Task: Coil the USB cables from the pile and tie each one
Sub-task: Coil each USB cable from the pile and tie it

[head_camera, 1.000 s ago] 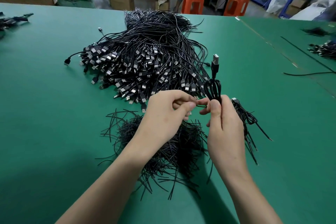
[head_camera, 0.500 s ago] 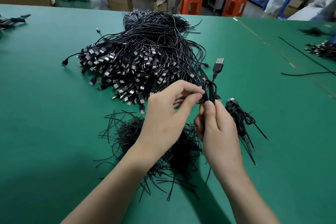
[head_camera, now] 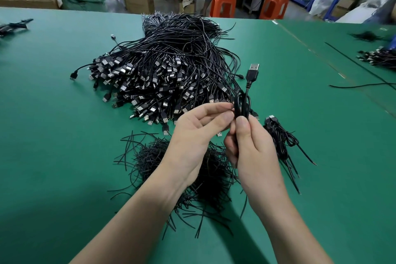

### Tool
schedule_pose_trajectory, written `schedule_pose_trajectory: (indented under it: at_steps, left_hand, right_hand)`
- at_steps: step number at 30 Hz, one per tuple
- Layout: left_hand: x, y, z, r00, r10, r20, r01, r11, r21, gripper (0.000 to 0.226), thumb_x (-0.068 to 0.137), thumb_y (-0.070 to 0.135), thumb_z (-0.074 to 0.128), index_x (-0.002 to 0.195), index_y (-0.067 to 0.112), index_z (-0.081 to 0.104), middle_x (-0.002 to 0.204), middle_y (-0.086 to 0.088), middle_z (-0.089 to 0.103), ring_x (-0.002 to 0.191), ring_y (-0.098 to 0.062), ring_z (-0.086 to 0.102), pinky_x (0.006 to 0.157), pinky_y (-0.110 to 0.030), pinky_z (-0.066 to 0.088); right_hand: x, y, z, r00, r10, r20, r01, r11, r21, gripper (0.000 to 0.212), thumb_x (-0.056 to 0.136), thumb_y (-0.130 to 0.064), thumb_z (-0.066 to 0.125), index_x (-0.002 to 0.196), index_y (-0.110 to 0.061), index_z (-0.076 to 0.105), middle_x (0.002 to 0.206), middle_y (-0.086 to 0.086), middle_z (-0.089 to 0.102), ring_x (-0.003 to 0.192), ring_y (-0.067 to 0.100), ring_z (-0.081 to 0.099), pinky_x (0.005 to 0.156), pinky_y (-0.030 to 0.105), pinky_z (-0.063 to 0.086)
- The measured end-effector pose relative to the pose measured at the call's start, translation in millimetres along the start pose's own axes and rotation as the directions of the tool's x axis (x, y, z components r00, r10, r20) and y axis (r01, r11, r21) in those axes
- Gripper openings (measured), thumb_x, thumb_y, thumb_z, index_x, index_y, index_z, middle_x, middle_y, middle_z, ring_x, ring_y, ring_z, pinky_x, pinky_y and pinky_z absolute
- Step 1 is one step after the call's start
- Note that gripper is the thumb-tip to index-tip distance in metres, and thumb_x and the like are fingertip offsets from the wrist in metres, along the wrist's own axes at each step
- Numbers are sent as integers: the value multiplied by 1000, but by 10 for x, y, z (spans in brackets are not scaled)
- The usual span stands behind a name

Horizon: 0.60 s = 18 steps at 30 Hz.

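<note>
Cable (head_camera: 242,105) stands upright over mid-table, coiled long and narrow, gripped by the right hand (head_camera: 252,148), plug (head_camera: 252,72) pointing up and away. The left hand (head_camera: 197,135) pinches a tie (head_camera: 230,106) at the coil's left; its palm has rolled upward since. The pile (head_camera: 162,70) crowds behind, tie heap (head_camera: 154,154) beneath; bare green table (head_camera: 53,135) lies left.

So the big heap of black USB cables (head_camera: 167,66) sits mid green felt tabletop (head_camera: 53,156), with the pile of short black wire ties (head_camera: 150,156) right in front of it. One tied black cable bundle (head_camera: 278,137) lies just right of the ties, and another cable bunch (head_camera: 379,59) is far right.
</note>
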<state>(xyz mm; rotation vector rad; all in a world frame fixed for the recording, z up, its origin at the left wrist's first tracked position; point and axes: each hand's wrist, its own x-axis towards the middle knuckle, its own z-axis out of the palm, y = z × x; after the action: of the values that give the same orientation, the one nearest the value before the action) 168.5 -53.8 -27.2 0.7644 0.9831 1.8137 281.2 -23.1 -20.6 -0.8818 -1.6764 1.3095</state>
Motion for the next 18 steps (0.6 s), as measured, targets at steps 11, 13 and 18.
schedule_pose_trajectory:
  at_steps: [11,13,18]
  left_hand:
    - [26,31,-110,982,159,98,-169,979,114,8,87,21,75,92,25,79,75,-3,70,75,-16,67,81,-26,55]
    - [21,19,-87,976,193,97,-205,969,136,8,87,20,75,94,24,78,78,-3,71,76,-16,68,82,-29,55]
    - [17,11,-88,971,198,137,-222,956,193,18,90,8,75,94,25,82,78,6,73,81,-4,69,83,-18,53]
  right_hand:
    - [-19,-97,10,998,28,57,-32,996,81,35,111,-24,35,79,-13,44,61,-2,37,51,8,33,44,17,30]
    - [-16,-97,14,998,49,34,-53,990,128,35,111,-25,35,78,-16,45,60,-5,38,52,10,33,45,17,31]
    - [-16,-71,2,998,57,10,-58,995,81,37,111,-27,36,77,-18,45,60,-7,39,52,11,32,44,17,31]
